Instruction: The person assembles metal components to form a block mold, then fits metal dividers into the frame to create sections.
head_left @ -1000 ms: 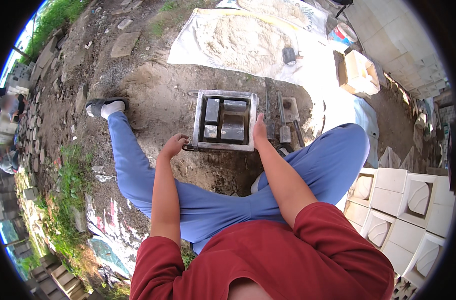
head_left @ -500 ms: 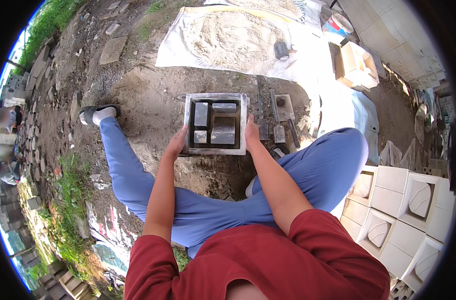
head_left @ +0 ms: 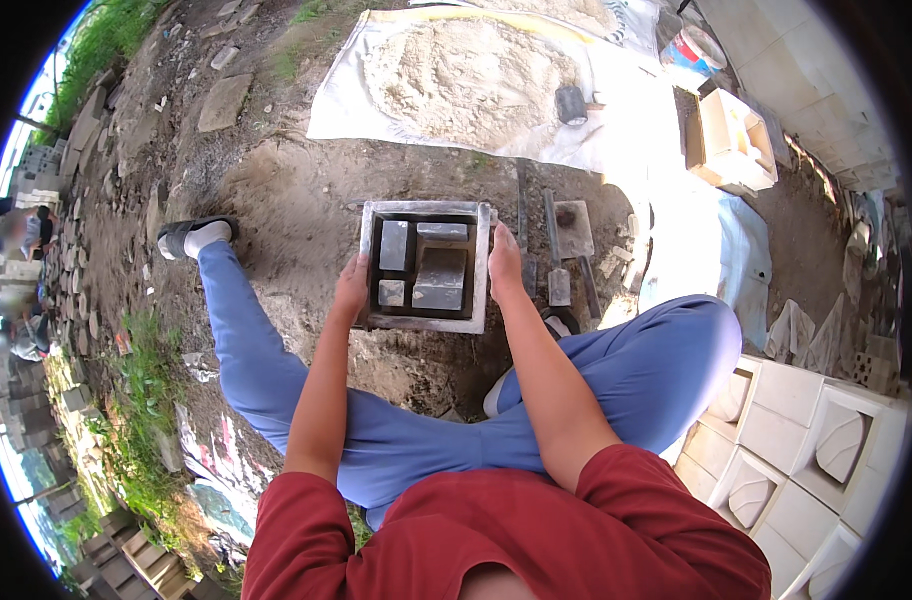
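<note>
A square metal mould [head_left: 424, 323] with a pale, worn rim sits in front of me, low over the dirt between my legs. Inside are several grey metal blocks [head_left: 396, 246] of different sizes, set apart by dark gaps. My left hand [head_left: 352, 287] clasps the mould's left wall, and my right hand [head_left: 506, 262] presses round its right wall near the upper corner. Most of the fingers are hidden against the sides. Whether the underside touches the ground cannot be made out.
Right of the mould lie a long-handled tool [head_left: 558, 287], a square metal plate [head_left: 575, 230] and a bar [head_left: 589, 285]. Beyond, a white sheet bears pale powder [head_left: 466, 80] and a dark mallet head [head_left: 571, 104]. An open box [head_left: 734, 140] and stacked pale blocks [head_left: 776, 430] stand right.
The view has shifted, so most things appear lower. The mould looks slightly more tilted and a little left relative to the tools. Both hands keep their hold on it.
</note>
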The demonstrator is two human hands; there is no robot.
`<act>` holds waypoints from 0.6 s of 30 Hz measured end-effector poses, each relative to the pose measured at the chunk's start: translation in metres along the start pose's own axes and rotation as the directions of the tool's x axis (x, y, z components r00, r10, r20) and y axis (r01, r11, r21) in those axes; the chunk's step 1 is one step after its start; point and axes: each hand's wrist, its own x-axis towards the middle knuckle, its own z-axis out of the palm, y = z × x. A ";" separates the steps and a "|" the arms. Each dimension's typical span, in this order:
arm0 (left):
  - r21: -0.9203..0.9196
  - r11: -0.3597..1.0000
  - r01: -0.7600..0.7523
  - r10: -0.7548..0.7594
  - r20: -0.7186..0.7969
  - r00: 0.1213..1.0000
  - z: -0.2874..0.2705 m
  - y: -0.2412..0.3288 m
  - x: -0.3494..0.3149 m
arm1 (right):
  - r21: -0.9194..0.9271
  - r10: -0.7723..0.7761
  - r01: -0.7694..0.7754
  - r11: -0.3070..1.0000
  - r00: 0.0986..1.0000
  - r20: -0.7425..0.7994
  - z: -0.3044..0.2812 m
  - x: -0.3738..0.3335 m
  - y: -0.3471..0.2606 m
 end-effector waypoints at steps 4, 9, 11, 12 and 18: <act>0.048 0.988 -0.145 0.139 0.098 0.985 0.010 0.001 0.008 | -0.133 -0.092 0.054 0.990 0.950 -0.300 -0.033 0.030 0.022; 0.281 0.941 -0.190 0.201 -0.012 0.979 -0.004 -0.004 0.003 | 0.176 0.160 -0.089 0.980 0.881 -0.445 -0.037 0.030 0.043; 0.273 0.934 -0.231 0.238 0.007 0.971 0.024 0.015 -0.006 | 0.067 0.100 -0.077 0.995 0.872 -0.480 -0.066 0.039 0.059; 0.279 0.931 -0.236 0.242 0.010 0.970 0.020 0.017 -0.006 | -0.023 0.057 -0.076 0.997 0.890 -0.452 -0.066 0.039 0.060; 0.574 0.817 -0.056 0.055 0.020 0.998 -0.020 -0.005 -0.024 | 0.090 0.006 0.017 0.996 0.968 -0.251 -0.043 0.047 0.018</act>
